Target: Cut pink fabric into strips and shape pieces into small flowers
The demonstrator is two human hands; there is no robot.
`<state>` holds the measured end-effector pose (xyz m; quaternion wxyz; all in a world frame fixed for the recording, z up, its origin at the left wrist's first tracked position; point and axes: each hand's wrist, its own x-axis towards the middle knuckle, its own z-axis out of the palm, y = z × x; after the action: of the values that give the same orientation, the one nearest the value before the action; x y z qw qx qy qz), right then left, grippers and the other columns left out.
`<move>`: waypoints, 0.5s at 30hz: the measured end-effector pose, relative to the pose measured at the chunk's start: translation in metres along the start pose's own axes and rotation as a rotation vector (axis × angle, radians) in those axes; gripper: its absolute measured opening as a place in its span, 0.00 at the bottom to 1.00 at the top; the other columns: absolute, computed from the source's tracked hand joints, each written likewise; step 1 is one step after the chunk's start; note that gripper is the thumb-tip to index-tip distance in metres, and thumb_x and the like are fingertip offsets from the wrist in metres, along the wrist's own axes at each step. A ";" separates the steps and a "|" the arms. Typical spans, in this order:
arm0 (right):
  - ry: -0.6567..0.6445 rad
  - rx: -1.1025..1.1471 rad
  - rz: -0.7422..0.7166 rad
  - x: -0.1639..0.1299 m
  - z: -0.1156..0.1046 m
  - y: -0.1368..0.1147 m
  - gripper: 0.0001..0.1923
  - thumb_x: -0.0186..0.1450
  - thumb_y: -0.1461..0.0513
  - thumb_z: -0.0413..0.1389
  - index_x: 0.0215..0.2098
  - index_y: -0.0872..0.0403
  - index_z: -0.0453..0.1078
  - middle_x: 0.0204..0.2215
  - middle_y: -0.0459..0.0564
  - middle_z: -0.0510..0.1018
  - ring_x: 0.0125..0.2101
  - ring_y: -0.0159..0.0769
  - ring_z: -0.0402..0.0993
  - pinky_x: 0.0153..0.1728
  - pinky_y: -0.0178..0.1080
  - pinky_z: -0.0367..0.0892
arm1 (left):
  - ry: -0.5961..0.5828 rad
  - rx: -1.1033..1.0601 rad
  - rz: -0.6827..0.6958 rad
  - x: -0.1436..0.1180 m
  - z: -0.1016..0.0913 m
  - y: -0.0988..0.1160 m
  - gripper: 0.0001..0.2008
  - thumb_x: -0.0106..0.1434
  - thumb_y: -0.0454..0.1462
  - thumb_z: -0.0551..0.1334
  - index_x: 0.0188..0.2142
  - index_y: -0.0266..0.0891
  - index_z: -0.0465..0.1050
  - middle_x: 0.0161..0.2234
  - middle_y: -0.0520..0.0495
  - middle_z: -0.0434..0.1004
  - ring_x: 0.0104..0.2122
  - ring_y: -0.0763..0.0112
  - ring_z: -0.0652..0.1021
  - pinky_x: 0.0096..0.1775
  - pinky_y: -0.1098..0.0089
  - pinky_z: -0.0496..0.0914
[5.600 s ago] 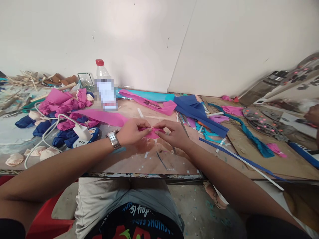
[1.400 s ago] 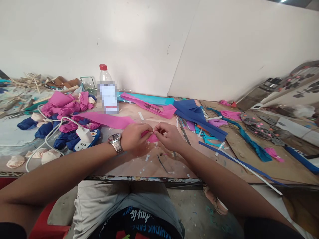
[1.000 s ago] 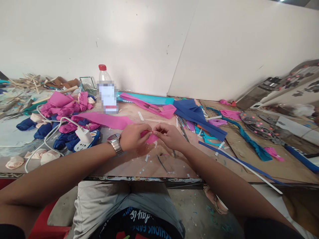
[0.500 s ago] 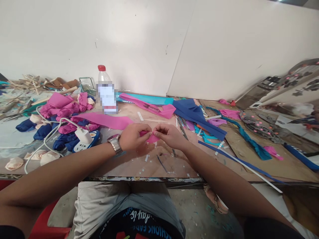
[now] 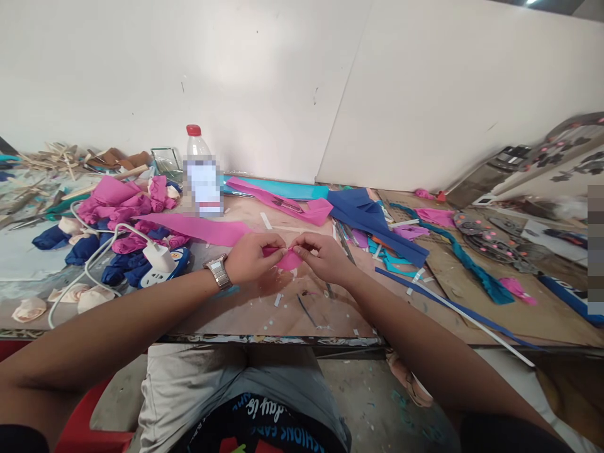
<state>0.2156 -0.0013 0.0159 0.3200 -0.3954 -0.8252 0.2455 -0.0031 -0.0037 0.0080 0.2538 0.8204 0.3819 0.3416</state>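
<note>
1. Two hands are counted, with the clock centred on them and 12 set at the wall. By the left hand, almost closed, one pink piece is pinched between thumb and fingertips. By the right hand, loosely curled, the same piece is nipped from 3 o'clock, thumb against finger.
2. The pink piece is held over the table, right between the two sets of fingertips, which are nearly touching.
3. Its pinched edge is stretched sideways, so the long axis is pretty much 9-to-3, and the loose flap is pointed at about 6.
4. One wide pink strip is laid out just above 9 o'clock, its inner end hidden by the left hand. Whether it's joined to the pink piece can't be told.
5. One watch is worn, left wrist.
6. One bottle and one phone are parked between 10 and 11, phone in front.
7. One white plug is seen at 9, three cream rosettes between 8 and 9.
8. One teal twisted strip is left at 3, one white stick nearer 4.
</note>
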 end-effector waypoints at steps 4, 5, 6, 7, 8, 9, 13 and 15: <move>0.008 -0.023 -0.069 -0.001 0.000 -0.002 0.09 0.67 0.58 0.59 0.42 0.53 0.76 0.33 0.48 0.80 0.30 0.33 0.71 0.33 0.36 0.65 | -0.010 -0.037 -0.005 0.000 0.001 0.000 0.12 0.67 0.43 0.59 0.37 0.39 0.79 0.33 0.49 0.81 0.33 0.70 0.76 0.36 0.70 0.66; 0.013 -0.031 -0.080 -0.001 0.001 -0.001 0.09 0.67 0.58 0.59 0.41 0.53 0.76 0.33 0.48 0.80 0.30 0.33 0.71 0.33 0.36 0.65 | -0.013 -0.038 -0.007 0.000 0.001 0.000 0.12 0.67 0.43 0.59 0.37 0.40 0.80 0.34 0.49 0.81 0.33 0.69 0.76 0.36 0.70 0.66; 0.019 -0.038 -0.089 -0.001 0.001 -0.001 0.08 0.67 0.58 0.59 0.40 0.53 0.77 0.33 0.48 0.80 0.30 0.33 0.71 0.33 0.36 0.65 | -0.018 -0.035 -0.009 0.000 0.001 0.000 0.13 0.67 0.43 0.59 0.37 0.40 0.80 0.33 0.49 0.81 0.33 0.69 0.76 0.36 0.70 0.66; 0.024 -0.044 -0.099 -0.001 0.001 0.000 0.08 0.67 0.57 0.59 0.40 0.53 0.77 0.33 0.48 0.80 0.30 0.33 0.71 0.33 0.36 0.66 | -0.022 -0.031 -0.011 0.000 0.001 0.000 0.13 0.67 0.44 0.59 0.37 0.40 0.80 0.33 0.49 0.81 0.33 0.69 0.76 0.36 0.70 0.66; 0.029 -0.049 -0.111 -0.001 0.001 0.001 0.08 0.67 0.57 0.59 0.39 0.53 0.77 0.33 0.48 0.80 0.30 0.33 0.72 0.34 0.36 0.66 | -0.025 -0.026 -0.015 0.000 0.001 0.000 0.13 0.67 0.44 0.59 0.37 0.40 0.80 0.33 0.49 0.81 0.32 0.70 0.76 0.35 0.70 0.66; 0.033 -0.053 -0.123 -0.001 0.001 0.001 0.08 0.68 0.57 0.59 0.39 0.52 0.77 0.33 0.48 0.79 0.30 0.33 0.72 0.34 0.37 0.66 | -0.027 -0.023 -0.018 0.000 0.001 -0.001 0.13 0.67 0.44 0.59 0.37 0.40 0.80 0.33 0.50 0.81 0.32 0.70 0.76 0.35 0.70 0.65; 0.041 -0.053 -0.169 -0.002 -0.001 0.001 0.08 0.69 0.58 0.58 0.38 0.52 0.76 0.33 0.49 0.79 0.30 0.33 0.72 0.35 0.37 0.67 | -0.029 -0.006 -0.017 0.000 0.001 -0.001 0.13 0.67 0.44 0.59 0.37 0.39 0.80 0.33 0.50 0.81 0.32 0.70 0.75 0.35 0.70 0.65; 0.035 -0.049 -0.175 -0.002 -0.001 0.000 0.07 0.69 0.58 0.57 0.37 0.53 0.76 0.32 0.48 0.78 0.30 0.33 0.72 0.35 0.37 0.67 | -0.029 0.005 -0.010 0.000 0.002 -0.001 0.14 0.67 0.44 0.59 0.36 0.40 0.80 0.32 0.50 0.81 0.31 0.70 0.75 0.34 0.70 0.65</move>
<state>0.2177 -0.0026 0.0161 0.3448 -0.3336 -0.8567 0.1894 -0.0025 -0.0034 0.0061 0.2589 0.8240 0.3832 0.3274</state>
